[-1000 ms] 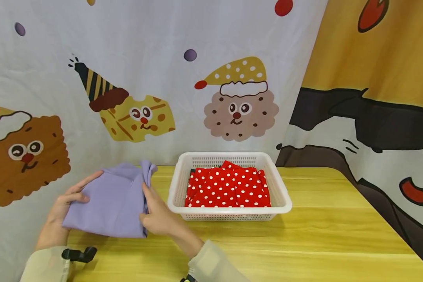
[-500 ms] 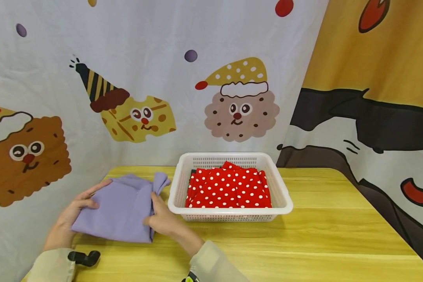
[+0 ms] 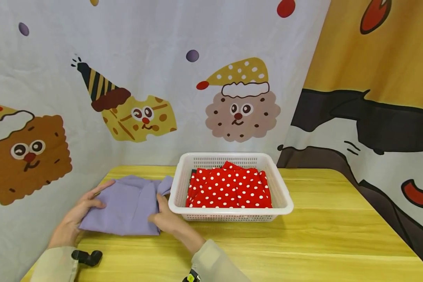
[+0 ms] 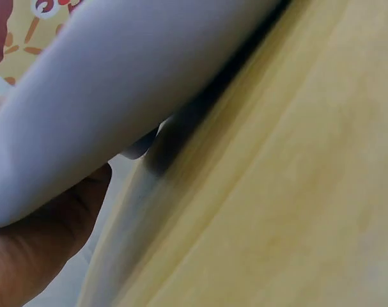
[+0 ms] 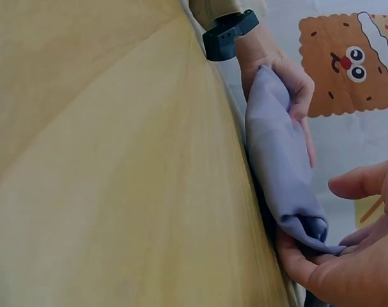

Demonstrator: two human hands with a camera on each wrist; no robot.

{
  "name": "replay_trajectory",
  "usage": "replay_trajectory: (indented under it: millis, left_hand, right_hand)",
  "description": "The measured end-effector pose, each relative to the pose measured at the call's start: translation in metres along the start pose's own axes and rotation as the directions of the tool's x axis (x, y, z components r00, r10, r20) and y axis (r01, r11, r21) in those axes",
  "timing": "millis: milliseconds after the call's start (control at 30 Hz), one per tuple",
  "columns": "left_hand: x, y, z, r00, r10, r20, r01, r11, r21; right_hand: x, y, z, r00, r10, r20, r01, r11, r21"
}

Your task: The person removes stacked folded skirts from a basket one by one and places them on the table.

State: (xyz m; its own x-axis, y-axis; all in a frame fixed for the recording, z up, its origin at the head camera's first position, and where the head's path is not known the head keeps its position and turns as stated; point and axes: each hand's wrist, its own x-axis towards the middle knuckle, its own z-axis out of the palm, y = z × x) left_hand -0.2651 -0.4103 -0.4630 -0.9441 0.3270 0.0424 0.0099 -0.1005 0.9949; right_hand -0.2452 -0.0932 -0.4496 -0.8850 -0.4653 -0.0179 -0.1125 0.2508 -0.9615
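One folded lavender cloth (image 3: 123, 209), smooth with a loose flap at its far right corner, is at the left part of one yellow wood-grain table (image 3: 320, 235). Two hands hold it: the left hand (image 3: 76, 212) grips its left edge, the right hand (image 3: 170, 220) pinches its right. Just beside, one white perforated plastic basket (image 3: 232, 210) holds red, white-dotted fabric (image 3: 229, 188), pieces uncountable.

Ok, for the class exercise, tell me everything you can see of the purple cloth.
The purple cloth is plain and light in shade, and looks smooth and soft. It is folded into a flat, roughly rectangular bundle, with a loose flap at the far right corner and an open fold at the right end. The left hand grips its left edge; the right hand holds its right end. It is over the table, left of the basket; whether flap and basket touch is unclear.
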Motion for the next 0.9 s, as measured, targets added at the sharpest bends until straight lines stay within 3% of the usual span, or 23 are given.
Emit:
replay_trajectory:
  millis: [67, 233, 400, 633, 767, 900]
  left_hand:
    - [0.001, 0.002, 0.003, 0.997, -0.034, -0.070, 0.042, 0.993, 0.108]
    - [0.006, 0.005, 0.008, 0.977, -0.070, -0.200, 0.131, 0.941, 0.313]
    - [0.010, 0.006, 0.011, 0.968, -0.088, -0.236, 0.166, 0.928, 0.334]
    - [0.010, 0.007, 0.010, 0.955, -0.103, -0.279, 0.205, 0.909, 0.364]
    - [0.008, 0.009, 0.012, 0.935, -0.122, -0.332, 0.246, 0.898, 0.365]
    - [0.006, 0.010, 0.017, 0.914, -0.173, -0.367, 0.291, 0.910, 0.295]
  right_hand:
    - [0.001, 0.001, -0.001, 1.000, -0.001, -0.010, 0.001, 1.000, -0.015]
    - [0.000, 0.000, -0.004, 1.000, -0.001, -0.023, 0.001, 0.999, -0.032]
    - [-0.006, -0.002, -0.002, 0.996, 0.044, -0.075, -0.049, 0.996, -0.069]
    - [-0.012, -0.007, 0.003, 0.990, 0.116, -0.085, -0.117, 0.993, -0.006]
    - [-0.011, -0.007, 0.002, 0.990, 0.120, -0.073, -0.120, 0.993, 0.004]
    - [-0.010, -0.004, 0.001, 0.992, 0.113, -0.058, -0.114, 0.993, -0.011]
